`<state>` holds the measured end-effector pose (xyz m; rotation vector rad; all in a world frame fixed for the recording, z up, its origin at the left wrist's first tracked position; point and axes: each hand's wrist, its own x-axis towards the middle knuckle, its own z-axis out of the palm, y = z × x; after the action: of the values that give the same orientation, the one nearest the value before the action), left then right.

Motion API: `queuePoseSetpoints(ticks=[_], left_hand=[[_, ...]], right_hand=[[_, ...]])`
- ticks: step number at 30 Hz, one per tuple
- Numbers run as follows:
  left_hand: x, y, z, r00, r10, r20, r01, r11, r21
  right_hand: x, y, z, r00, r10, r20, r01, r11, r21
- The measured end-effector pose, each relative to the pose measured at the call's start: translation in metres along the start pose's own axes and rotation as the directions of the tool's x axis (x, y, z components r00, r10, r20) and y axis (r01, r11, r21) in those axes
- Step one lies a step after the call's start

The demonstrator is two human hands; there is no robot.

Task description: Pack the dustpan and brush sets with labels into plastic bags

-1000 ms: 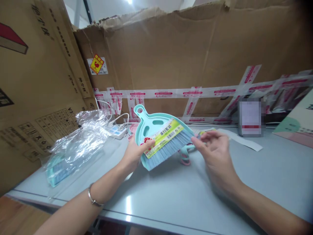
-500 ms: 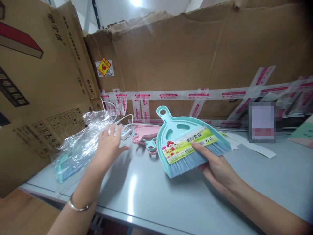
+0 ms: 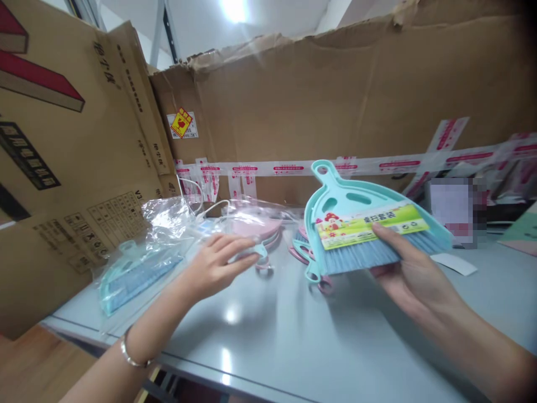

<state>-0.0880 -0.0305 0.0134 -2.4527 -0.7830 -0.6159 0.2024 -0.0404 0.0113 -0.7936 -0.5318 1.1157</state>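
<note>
My right hand point(image 3: 415, 268) grips a mint-green dustpan point(image 3: 348, 184) with a blue-bristled brush point(image 3: 361, 254) nested in it. Across the brush runs a yellow-green label point(image 3: 373, 224), under my thumb. The dustpan is raised above the table, its looped handle pointing up. My left hand point(image 3: 222, 263) has its fingers closed on thin clear plastic, apparently a bag point(image 3: 264, 207), which spreads behind the fingers. Through that film a pink dustpan point(image 3: 255, 226) shows, with small handles poking out in front. Another clear bag point(image 3: 163, 224) lies at the left around a mint-green set point(image 3: 126, 274).
More pink and mint sets point(image 3: 300, 252) sit partly behind the raised dustpan. A large cardboard box point(image 3: 293, 106) walls off the back; another carton point(image 3: 84, 140) stands left. White cables point(image 3: 201, 196) and a paper strip point(image 3: 455, 263) lie on the grey table point(image 3: 268, 347). A blurred object point(image 3: 453, 212) stands right.
My left hand has gone from open and spread to closed, moving right with clear plastic. My right hand has carried the dustpan and brush to the right and slightly up, uncovering more sets.
</note>
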Motion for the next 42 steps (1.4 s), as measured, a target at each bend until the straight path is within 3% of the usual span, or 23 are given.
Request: queuePoseSetpoints(ticks=[2,5,8,11,15,17,20,24,27,32,37,42], left_hand=[[0.009,0.008,0.009,0.995,0.033,0.091,-0.023,0.993,-0.112],[0.018,0.014,0.009,0.976,0.029,0.218,0.032,0.963,-0.268],[0.028,0.016,0.002,0.974,-0.057,0.219,0.137,0.920,-0.367],[0.043,0.021,0.008,0.961,-0.203,0.189,0.246,0.939,-0.242],[0.058,0.025,0.033,0.876,-0.348,0.335,0.346,0.936,0.068],[0.058,0.023,0.044,0.853,-0.396,0.340,0.390,0.916,0.090],[0.050,0.017,0.050,0.859,-0.459,0.228,0.462,0.886,0.044],[0.039,0.010,0.048,0.855,-0.505,0.120,0.508,0.861,0.009],[0.038,0.012,0.046,0.879,-0.475,0.032,0.475,0.880,0.003],[0.042,0.034,0.047,0.970,-0.218,-0.109,0.221,0.975,0.014],[0.046,0.060,0.044,0.972,-0.063,-0.225,0.062,0.998,-0.012],[0.047,0.063,0.046,0.955,0.000,-0.296,-0.010,0.999,-0.032]], right_hand=[[0.005,-0.004,-0.003,0.999,-0.023,-0.027,0.024,0.999,0.021],[0.008,-0.004,-0.010,0.998,-0.007,-0.058,0.008,1.000,0.013],[0.009,-0.002,-0.018,0.997,0.037,-0.064,-0.040,0.998,-0.044],[0.010,-0.001,-0.024,0.997,0.056,-0.051,-0.060,0.995,-0.079],[0.005,-0.002,-0.025,0.985,0.163,-0.049,-0.167,0.982,-0.086],[0.000,-0.001,-0.025,0.950,0.306,-0.054,-0.310,0.944,-0.111],[-0.010,0.007,-0.028,0.867,0.498,-0.026,-0.495,0.851,-0.176],[-0.019,0.021,-0.034,0.787,0.612,0.078,-0.574,0.773,-0.272],[-0.020,0.028,-0.034,0.789,0.609,0.089,-0.566,0.775,-0.281],[-0.018,0.030,-0.031,0.845,0.534,0.038,-0.520,0.835,-0.180],[-0.025,0.034,-0.026,0.848,0.529,0.044,-0.520,0.844,-0.131],[-0.028,0.036,-0.023,0.833,0.551,0.051,-0.541,0.830,-0.132]])
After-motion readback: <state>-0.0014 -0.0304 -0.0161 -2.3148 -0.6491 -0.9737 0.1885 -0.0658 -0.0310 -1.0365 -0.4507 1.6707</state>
